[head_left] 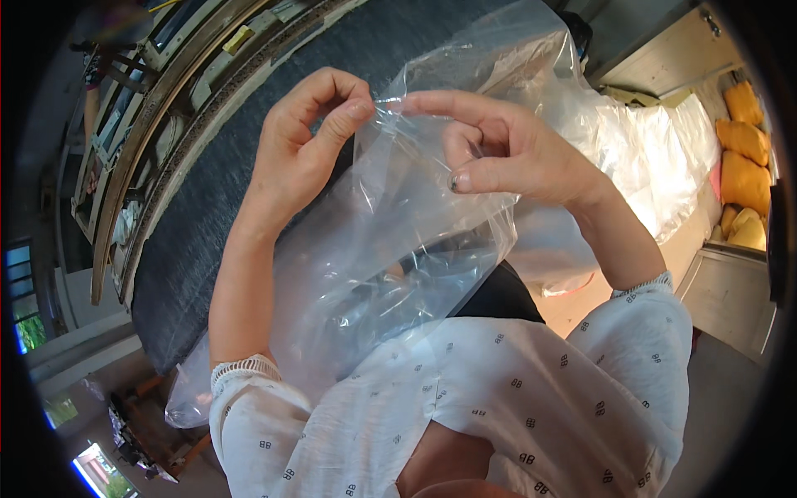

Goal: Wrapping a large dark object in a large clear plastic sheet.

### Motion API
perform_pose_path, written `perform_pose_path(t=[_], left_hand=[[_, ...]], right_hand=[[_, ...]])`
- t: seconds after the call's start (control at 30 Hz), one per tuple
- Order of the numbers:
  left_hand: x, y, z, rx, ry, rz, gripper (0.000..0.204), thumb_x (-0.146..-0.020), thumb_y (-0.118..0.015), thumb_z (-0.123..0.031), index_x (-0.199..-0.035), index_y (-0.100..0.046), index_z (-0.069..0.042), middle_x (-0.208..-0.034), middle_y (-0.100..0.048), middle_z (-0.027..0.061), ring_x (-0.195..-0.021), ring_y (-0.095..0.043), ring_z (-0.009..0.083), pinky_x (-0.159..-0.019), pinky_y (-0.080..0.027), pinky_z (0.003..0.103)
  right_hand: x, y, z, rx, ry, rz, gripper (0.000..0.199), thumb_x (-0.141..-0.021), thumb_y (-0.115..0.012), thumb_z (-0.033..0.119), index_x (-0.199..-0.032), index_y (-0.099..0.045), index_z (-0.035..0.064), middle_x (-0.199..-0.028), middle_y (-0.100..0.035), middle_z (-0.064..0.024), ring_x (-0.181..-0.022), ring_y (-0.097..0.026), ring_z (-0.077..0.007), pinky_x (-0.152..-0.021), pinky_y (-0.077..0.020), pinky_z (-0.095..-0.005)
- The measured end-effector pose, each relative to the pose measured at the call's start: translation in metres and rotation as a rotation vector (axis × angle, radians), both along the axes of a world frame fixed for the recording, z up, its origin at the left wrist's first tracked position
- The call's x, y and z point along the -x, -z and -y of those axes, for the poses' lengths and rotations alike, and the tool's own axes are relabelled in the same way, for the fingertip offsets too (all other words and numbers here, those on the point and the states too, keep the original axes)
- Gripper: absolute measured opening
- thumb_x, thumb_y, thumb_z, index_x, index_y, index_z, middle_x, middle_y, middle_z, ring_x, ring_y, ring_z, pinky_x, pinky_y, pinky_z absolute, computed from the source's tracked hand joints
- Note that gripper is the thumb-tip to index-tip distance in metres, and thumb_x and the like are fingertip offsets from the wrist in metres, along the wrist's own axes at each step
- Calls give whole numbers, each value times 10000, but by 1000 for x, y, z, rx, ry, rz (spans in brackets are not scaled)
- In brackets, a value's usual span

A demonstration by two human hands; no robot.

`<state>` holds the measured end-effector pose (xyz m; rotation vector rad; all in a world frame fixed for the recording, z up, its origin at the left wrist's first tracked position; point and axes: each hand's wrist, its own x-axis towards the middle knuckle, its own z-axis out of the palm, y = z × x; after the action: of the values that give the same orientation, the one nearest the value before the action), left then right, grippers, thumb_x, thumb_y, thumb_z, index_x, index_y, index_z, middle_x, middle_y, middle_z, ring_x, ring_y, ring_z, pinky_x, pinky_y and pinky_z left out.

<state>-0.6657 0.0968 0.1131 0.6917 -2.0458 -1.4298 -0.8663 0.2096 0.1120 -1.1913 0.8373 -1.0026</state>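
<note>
A large clear plastic bag or sheet [432, 207] spreads across my lap and over the edge of the dark table [199, 216]. My left hand [320, 116] pinches a gathered bit of it between thumb and forefinger, raised above the table edge. Close on the right, my right hand [506, 149] points its forefinger at the same pinched spot, the fingertip touching the plastic. Its thumb stands apart and its other fingers are curled. Whether the right fingers grip any plastic is hard to see. Below the hands the film hangs in loose, shiny folds.
More clear plastic [639, 158] lies heaped at the right, brightly lit. Behind it, yellow-orange bundles [743, 170] are stacked near a pale cabinet [730, 290]. Long wooden rails [158, 124] with small items run along the table's far left side. A person's arm shows at the far left.
</note>
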Motion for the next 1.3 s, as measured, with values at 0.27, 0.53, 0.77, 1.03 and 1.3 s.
perform_pose_path(t=[0.27,0.53,0.77,1.03,1.3], left_hand=[[14,-28,-10,433,-5,13,155,-791,-619,-122,-870,-577,3,-798,-552,39,-758,-513,136,-719,-414,245],[30,-34,-9,618,55,86,144,-700,-699,-69,-838,-673,-37,-801,-577,40,-753,-558,126,-670,-437,242],[34,1,-12,312,-118,-134,113,-745,-655,-23,-858,-656,-23,-817,-577,30,-756,-549,110,-670,-418,209],[-63,40,36,-489,-673,-443,287,-834,-589,-190,-1078,-541,-47,-976,-549,60,-899,-527,135,-779,-428,263],[-417,43,25,554,-1202,383,333,-852,-505,-270,-1052,-507,-5,-973,-569,130,-892,-545,253,-808,-415,365]], right_hand=[[9,1,-6,33,-27,14,545,-774,-588,32,-1283,-395,18,-677,-440,56,-649,-419,-21,-630,-364,-173],[16,7,-7,85,6,0,555,-775,-586,20,-1292,-384,39,-672,-447,50,-648,-429,-18,-611,-362,-173],[24,-1,-5,-151,-57,259,670,-737,-579,73,-1347,-304,33,-738,-456,25,-610,-422,-37,-551,-355,-176],[95,25,66,376,534,-865,254,-794,-576,206,-966,-603,21,-875,-553,-27,-746,-521,-145,-661,-423,-276],[143,81,90,713,908,-1387,502,-755,-618,384,-1125,-540,54,-1260,-452,-106,-1150,-411,-296,-925,-368,-387]])
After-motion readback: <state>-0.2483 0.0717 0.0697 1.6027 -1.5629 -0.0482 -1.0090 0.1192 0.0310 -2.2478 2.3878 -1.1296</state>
